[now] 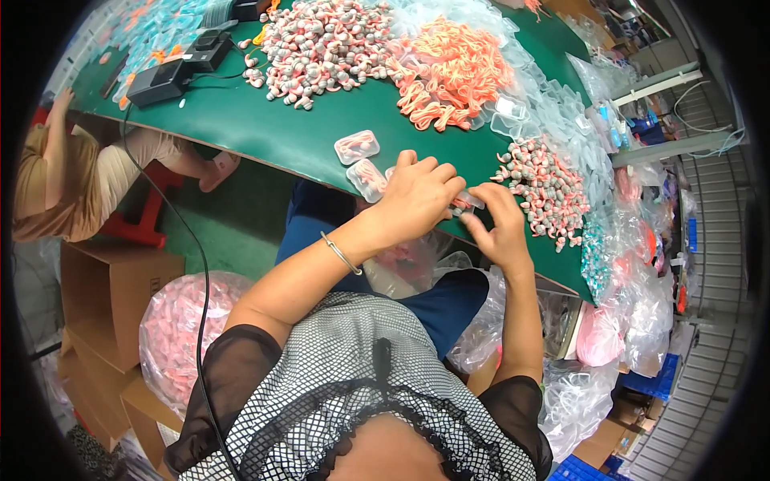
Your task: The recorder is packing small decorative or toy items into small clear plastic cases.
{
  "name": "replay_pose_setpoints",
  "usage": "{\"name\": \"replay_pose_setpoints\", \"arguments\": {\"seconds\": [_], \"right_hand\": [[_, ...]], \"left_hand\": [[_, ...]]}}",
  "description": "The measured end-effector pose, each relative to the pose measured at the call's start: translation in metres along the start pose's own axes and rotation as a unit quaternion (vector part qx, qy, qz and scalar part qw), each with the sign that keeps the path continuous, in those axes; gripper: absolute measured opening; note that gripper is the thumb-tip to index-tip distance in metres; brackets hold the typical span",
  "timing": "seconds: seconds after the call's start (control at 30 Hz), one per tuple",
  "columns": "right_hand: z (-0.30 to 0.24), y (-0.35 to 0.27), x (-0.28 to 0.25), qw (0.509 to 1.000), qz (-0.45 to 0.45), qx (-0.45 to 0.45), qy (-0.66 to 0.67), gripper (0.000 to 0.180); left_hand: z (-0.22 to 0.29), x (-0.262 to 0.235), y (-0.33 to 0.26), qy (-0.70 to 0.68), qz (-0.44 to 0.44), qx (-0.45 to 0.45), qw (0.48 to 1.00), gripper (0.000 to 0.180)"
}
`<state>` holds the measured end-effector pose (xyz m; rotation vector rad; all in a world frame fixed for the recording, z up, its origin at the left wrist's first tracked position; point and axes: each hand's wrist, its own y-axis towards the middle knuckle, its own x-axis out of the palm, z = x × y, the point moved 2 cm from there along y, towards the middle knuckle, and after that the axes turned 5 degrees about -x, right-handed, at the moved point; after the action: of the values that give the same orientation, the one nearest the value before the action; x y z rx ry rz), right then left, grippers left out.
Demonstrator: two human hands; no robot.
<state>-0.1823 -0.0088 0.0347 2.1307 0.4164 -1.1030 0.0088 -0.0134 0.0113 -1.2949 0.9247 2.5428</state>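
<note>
Near the table's front edge, my left hand (419, 194) and my right hand (500, 226) meet over a small clear plastic case (465, 200) with pink and grey pieces in it. My left fingers curl over its left side and partly hide it. My right thumb and fingers grip it from the right. Left of my hands lie two filled clear cases (356, 147) with orange-pink cord inside, and part of another shows beside my left hand. Close to my right hand is a pile of small grey-and-pink ribbed pieces (549, 188).
Farther back on the green table (321, 132) are a bigger heap of ribbed pieces (325, 48), bundled orange cords (457, 68) and many empty clear cases (513, 120). Black adapters (160, 84) with a trailing cable sit at left. Another person (72, 176) sits there, near cardboard boxes (120, 289).
</note>
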Motion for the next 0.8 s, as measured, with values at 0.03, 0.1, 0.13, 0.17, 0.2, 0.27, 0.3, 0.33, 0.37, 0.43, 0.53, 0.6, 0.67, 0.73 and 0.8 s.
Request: {"name": "replay_pose_setpoints", "arguments": {"seconds": [0.03,0.1,0.13,0.17,0.2,0.27,0.3,0.33,0.37,0.43,0.53,0.6,0.67,0.73,0.8], "right_hand": [[-0.005,-0.003,0.004,1.000,0.005,0.005,-0.015,0.039],[0.002,-0.006,0.013,0.999,0.030,0.014,-0.034,0.037],[0.004,-0.006,0.015,0.999,0.032,0.012,-0.036,0.037],[0.004,-0.004,0.015,0.999,0.034,0.004,-0.041,0.035],[0.006,-0.003,0.016,0.998,0.037,-0.004,-0.045,0.034],[0.010,-0.003,0.019,0.999,0.029,0.005,-0.027,0.032],[0.011,-0.004,0.020,1.000,0.020,0.015,-0.009,0.030],[0.011,-0.002,0.020,1.000,0.019,0.013,-0.009,0.030],[0.011,0.001,0.022,1.000,0.022,0.015,0.002,0.028],[0.009,0.008,0.020,1.000,0.025,0.016,0.012,0.027],[0.008,0.029,0.011,0.998,-0.050,-0.040,0.005,0.027],[0.025,0.045,0.003,0.994,-0.074,-0.013,0.074,0.019],[0.051,0.063,-0.006,0.997,0.031,-0.005,-0.065,0.015],[0.071,0.074,-0.007,0.960,0.073,0.030,-0.268,0.013],[0.097,0.078,0.002,0.938,0.042,0.034,-0.343,0.011]], "left_hand": [[-0.001,0.002,0.001,-0.001,0.000,0.000,1.000,0.044],[-0.003,0.005,0.003,0.015,0.012,0.021,1.000,0.033],[-0.004,0.007,0.004,0.016,0.014,0.023,1.000,0.033],[-0.004,0.009,0.004,0.012,0.025,0.028,0.999,0.028],[-0.006,0.011,0.005,0.008,0.034,0.033,0.999,0.023],[-0.011,0.014,0.006,0.016,0.030,0.049,0.998,0.022],[-0.012,0.014,0.007,0.023,0.025,0.064,0.997,0.020],[-0.014,0.013,0.007,0.023,0.026,0.063,0.997,0.020],[-0.016,0.011,0.007,0.017,0.037,0.067,0.997,0.019],[-0.018,0.006,0.006,0.011,0.050,0.072,0.996,0.019],[-0.021,0.001,-0.001,0.021,0.058,0.052,0.997,0.021],[-0.022,-0.002,-0.006,0.072,0.073,0.044,0.994,0.026],[-0.020,-0.002,-0.009,0.087,0.070,0.043,0.993,0.030],[-0.017,-0.004,-0.011,0.100,0.067,0.044,0.992,0.034],[-0.014,-0.010,-0.015,0.077,0.063,0.044,0.994,0.037]]}}
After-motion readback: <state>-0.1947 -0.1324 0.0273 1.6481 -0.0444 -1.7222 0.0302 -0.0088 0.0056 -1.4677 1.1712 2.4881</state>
